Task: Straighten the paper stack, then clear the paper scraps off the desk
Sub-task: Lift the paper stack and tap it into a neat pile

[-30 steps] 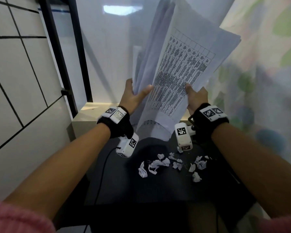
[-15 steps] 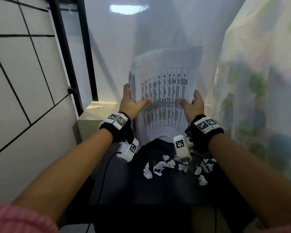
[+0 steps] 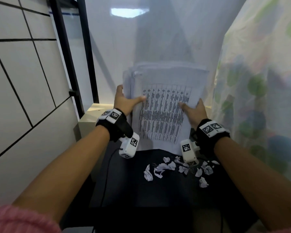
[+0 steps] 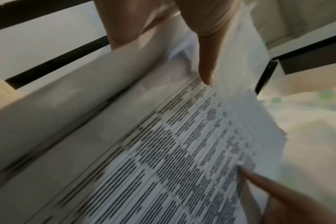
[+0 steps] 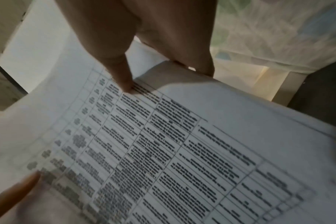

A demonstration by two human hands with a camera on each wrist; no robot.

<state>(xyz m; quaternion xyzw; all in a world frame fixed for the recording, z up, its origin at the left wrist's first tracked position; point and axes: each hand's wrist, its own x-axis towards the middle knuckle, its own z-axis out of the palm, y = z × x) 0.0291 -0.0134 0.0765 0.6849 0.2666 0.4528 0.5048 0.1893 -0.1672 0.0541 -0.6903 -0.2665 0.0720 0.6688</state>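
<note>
Head view: paper stack [image 3: 165, 105] upright over the far end of the dark desk [image 3: 141, 190], lower edge at or near the top (contact not clear). Left hand [image 3: 124, 101] and right hand [image 3: 194, 111] clamped on its side edges, thumbs across the printed front. Upper edges fanned, so straightening only partway. Paper scraps [image 3: 176, 167] uncollected just below; clearing left to do.
</note>
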